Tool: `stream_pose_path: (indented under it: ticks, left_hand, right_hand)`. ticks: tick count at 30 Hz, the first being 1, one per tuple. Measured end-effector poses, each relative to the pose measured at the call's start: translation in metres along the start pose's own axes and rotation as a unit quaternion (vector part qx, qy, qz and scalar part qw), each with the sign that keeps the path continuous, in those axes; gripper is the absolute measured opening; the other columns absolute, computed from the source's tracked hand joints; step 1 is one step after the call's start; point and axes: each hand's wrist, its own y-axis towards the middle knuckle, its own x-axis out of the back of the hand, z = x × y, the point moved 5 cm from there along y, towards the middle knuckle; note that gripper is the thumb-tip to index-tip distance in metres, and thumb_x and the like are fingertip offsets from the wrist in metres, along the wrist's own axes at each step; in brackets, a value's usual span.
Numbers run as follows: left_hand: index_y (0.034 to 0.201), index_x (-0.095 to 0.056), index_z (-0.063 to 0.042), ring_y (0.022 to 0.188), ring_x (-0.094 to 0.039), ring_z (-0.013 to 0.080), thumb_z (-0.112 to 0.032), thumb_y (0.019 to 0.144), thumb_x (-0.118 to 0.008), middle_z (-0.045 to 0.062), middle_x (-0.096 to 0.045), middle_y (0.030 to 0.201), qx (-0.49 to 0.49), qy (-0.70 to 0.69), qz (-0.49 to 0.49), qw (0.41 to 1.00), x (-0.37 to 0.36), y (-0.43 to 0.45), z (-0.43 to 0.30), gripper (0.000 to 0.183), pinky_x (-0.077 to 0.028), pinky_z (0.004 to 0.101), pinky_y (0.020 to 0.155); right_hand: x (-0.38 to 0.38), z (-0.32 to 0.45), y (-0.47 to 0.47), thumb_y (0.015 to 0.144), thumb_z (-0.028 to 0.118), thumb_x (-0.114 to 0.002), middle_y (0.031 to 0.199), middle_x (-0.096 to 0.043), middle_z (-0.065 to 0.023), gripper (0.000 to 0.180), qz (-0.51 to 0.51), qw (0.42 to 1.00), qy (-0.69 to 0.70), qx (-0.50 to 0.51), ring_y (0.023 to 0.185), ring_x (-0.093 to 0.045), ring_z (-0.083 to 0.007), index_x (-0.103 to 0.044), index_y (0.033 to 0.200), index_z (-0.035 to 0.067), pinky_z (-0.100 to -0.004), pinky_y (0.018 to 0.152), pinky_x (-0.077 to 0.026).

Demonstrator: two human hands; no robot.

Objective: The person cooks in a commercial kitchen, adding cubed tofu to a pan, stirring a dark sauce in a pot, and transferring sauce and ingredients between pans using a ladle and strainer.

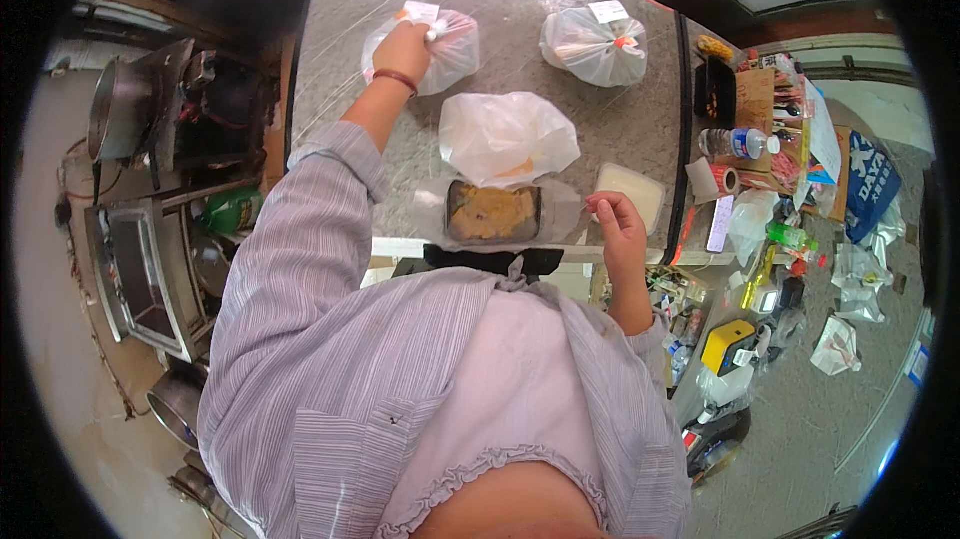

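Observation:
My left hand (403, 55) grips the gathered top of a tied plastic bag (459, 63) with a paper slip on it, at the back left of the grey counter (337, 36). A second tied bag (585, 51) with a slip stands at the back right. Between them, closer to me, lies a translucent white plastic bag (506, 130). In front of it is a black tray of brownish food (495, 213), with clear plastic spread at both sides. My right hand (621, 224) is at the counter's near edge, fingertips by that plastic, beside a white lidded container (634, 190).
On the right side surface are a water bottle (739, 143), a black tray (715, 93), a roll of labels (724, 179), a green-capped bottle (791, 237) and a yellow device (727, 348). At left stand a metal pot (120, 108) and a metal-framed unit (142, 276).

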Motion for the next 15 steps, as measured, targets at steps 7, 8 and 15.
stream_pose_path:
  ticks: [7,8,15]
  left_hand:
    - [0.090,-0.064,-0.012,0.082,-0.056,0.0334,-0.006,0.073,-0.050,0.016,-0.060,0.086,-0.058,-0.100,-0.119,0.986,0.019,0.034,0.003,0.022,-0.044,0.0400,0.070]
    - [0.090,-0.063,-0.011,0.084,-0.055,0.0330,-0.006,0.073,-0.049,0.015,-0.059,0.088,-0.055,-0.079,-0.105,0.990,0.016,0.042,0.010,0.022,-0.044,0.0402,0.071]
    - [0.094,-0.059,-0.009,0.088,-0.054,0.0324,-0.003,0.071,-0.046,0.013,-0.057,0.096,-0.083,0.025,-0.071,0.994,0.018,0.101,0.029,0.027,-0.044,0.0402,0.074]
  right_hand:
    - [0.017,-0.011,0.029,0.086,0.013,-0.051,0.082,-0.058,-0.0031,0.014,-0.054,0.998,-0.032,-0.027,0.077,-0.052,-0.0091,-0.056,0.089,0.001,-0.0219,0.072,-0.042]
    - [0.021,-0.012,0.037,0.086,0.014,-0.052,0.082,-0.058,-0.0033,0.014,-0.056,0.997,-0.036,-0.034,0.077,-0.052,-0.0094,-0.056,0.089,0.000,-0.0221,0.072,-0.042]
    - [0.039,-0.020,0.118,0.084,0.013,-0.053,0.082,-0.059,-0.0045,0.014,-0.088,0.995,-0.030,-0.035,0.074,-0.054,-0.0103,-0.055,0.089,0.000,-0.0232,0.069,-0.043]
